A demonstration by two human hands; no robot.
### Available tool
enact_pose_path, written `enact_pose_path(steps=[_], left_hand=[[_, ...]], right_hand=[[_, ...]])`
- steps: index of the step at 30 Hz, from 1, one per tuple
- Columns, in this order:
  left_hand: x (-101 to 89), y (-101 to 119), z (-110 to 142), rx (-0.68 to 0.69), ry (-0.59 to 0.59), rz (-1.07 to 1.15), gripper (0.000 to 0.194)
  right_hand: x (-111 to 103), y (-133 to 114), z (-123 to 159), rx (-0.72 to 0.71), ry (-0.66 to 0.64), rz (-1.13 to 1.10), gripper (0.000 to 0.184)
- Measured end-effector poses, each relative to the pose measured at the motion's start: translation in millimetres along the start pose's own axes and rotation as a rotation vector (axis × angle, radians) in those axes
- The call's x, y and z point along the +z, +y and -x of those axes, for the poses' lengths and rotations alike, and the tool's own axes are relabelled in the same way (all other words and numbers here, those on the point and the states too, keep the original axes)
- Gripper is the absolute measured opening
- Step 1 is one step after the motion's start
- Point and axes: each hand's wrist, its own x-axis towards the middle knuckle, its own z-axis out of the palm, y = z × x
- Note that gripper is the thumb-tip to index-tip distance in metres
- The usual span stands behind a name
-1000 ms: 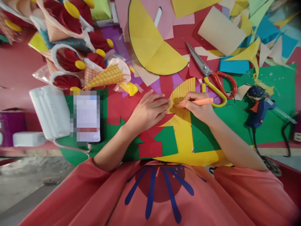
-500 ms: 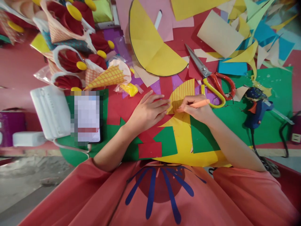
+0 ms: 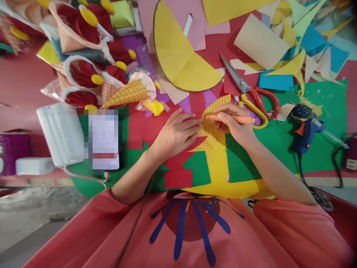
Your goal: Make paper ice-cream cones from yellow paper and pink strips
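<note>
An orange marker (image 3: 241, 119) is pinched in my right hand (image 3: 237, 121), its tip at the left edge of a yellow paper piece (image 3: 223, 102) with orange stripes. My left hand (image 3: 180, 132) lies flat with fingers stretched, fingertips at the striped paper's left edge. Part of that paper is hidden under my right hand. Scissors (image 3: 247, 87) with red and yellow handles lie just beyond my right hand. Farther back is a large yellow paper shape (image 3: 178, 63) with a black curved outline.
Paper cones (image 3: 126, 93) are piled at the left, above a white device (image 3: 60, 134) and a phone (image 3: 104, 137) with a cable. A blue glue gun (image 3: 305, 134) lies at the right. Paper scraps (image 3: 306, 44) crowd the back right, around a beige paper roll (image 3: 260, 41).
My right hand has moved the marker's tip up and to the left, towards the paper's left edge. My left hand stays almost in place.
</note>
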Motion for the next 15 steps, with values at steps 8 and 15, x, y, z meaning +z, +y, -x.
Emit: enact_pose_path(steps=[8,15], left_hand=[[-2.8,1.9,-0.3,0.016,0.035,-0.014,0.027],[-2.2,0.7,-0.3,0.034,0.051,-0.024,0.027]], right_hand=[[-0.3,4.4,0.6,-0.082,-0.022,0.171,0.020],[-1.3,4.1,-0.3,-0.106,-0.042,0.215,0.019]])
